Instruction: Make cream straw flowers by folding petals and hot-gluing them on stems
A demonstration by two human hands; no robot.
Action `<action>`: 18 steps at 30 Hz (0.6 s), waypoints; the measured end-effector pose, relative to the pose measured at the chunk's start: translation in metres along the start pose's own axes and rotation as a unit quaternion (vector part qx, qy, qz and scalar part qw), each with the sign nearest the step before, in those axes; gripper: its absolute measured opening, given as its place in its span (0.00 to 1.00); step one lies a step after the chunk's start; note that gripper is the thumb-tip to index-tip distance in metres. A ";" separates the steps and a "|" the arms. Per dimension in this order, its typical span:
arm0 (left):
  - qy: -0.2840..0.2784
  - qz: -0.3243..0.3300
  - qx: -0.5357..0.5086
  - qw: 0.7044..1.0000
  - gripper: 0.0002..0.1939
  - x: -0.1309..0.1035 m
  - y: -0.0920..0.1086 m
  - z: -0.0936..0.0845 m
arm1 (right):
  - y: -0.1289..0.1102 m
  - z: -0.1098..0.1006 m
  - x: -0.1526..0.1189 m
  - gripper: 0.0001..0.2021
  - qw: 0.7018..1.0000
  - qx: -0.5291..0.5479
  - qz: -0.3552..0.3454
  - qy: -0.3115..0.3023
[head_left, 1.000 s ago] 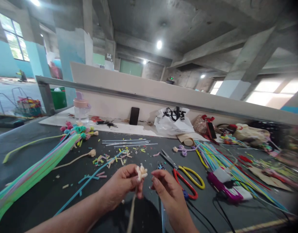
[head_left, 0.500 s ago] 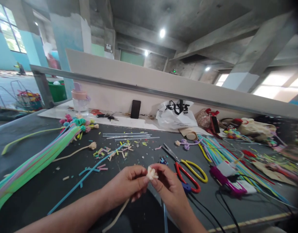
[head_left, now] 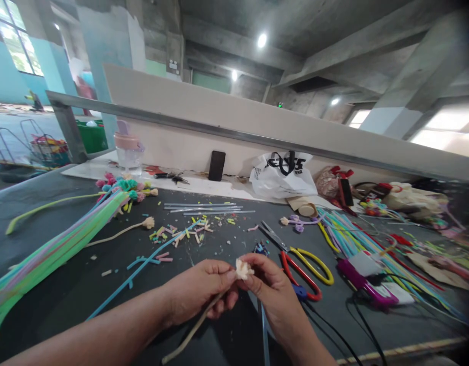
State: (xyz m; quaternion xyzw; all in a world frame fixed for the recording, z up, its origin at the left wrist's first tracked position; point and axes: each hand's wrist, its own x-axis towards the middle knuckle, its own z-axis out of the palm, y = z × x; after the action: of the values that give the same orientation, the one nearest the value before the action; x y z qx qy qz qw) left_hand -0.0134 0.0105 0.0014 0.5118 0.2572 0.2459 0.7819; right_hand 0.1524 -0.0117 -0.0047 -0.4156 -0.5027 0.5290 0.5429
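Beige stem [head_left: 192, 333]: slants from the near edge of the view up under the left hand, ending at the cream flower.
Left hand [head_left: 204, 287]: thumb and forefinger pinch the flower at its base; the other fingers curl below.
Cream flower [head_left: 243, 269]: between the two hands, above the table [head_left: 150, 335], its small petals bunched and facing up.
Right hand [head_left: 270, 279]: thumb and fingertips bent against the flower's right side; whether they grip a petal or only touch it, I cannot tell.
Bluish clear stick [head_left: 265, 330]: just left of the right wrist, pointing towards the near edge.
Scissors [head_left: 285, 248]: beside the right hand, one handle red, one yellow, blades pointing away.
Purple device [head_left: 349, 277]: right of the scissors, near black cables [head_left: 366, 325].
Blue stem [head_left: 143, 267]: lies aslant, left of the hands, reaching the scattered offcuts [head_left: 198, 235].
Green bundle [head_left: 78, 229]: stems along the left, coloured flower heads [head_left: 131, 189] at the far end.
Clear sticks [head_left: 207, 207]: flat on the table beyond the offcuts.
Back strip: bottle [head_left: 129, 155], keys [head_left: 172, 177], upright phone [head_left: 217, 166], white bag [head_left: 282, 175].
Pale partition [head_left: 188, 101]: behind them, crossed by a metal rail [head_left: 173, 122].
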 end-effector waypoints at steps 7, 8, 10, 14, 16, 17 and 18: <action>-0.028 -0.027 -0.066 0.997 0.13 -0.001 -0.001 -0.007 | -0.002 0.002 0.001 0.12 0.997 0.042 0.042 -0.039; -0.029 -0.031 -0.070 0.997 0.13 -0.001 -0.001 -0.008 | -0.003 0.002 0.001 0.12 0.998 0.040 0.041 -0.041; -0.029 -0.034 -0.080 0.996 0.13 -0.001 0.000 -0.008 | -0.003 0.002 0.001 0.12 0.998 0.032 0.036 -0.039; -0.023 -0.032 -0.104 0.994 0.12 -0.001 -0.001 -0.007 | -0.002 0.000 0.001 0.12 0.999 0.023 0.029 -0.031; -0.022 -0.038 -0.113 0.993 0.12 -0.001 -0.001 -0.006 | -0.001 -0.001 0.001 0.12 0.998 0.026 0.034 -0.034; -0.026 -0.043 -0.118 0.992 0.12 -0.001 -0.001 -0.006 | 0.000 -0.002 0.002 0.12 0.998 0.031 0.038 -0.036; -0.031 -0.048 -0.124 0.991 0.12 -0.001 -0.001 -0.006 | 0.000 -0.002 0.002 0.12 0.998 0.037 0.041 -0.037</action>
State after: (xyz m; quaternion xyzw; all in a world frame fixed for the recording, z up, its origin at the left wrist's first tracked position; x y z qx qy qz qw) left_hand -0.0180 0.0134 -0.0010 0.4056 0.2242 0.2222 0.8578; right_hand 0.1539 -0.0096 -0.0052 -0.3957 -0.4854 0.5840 0.5164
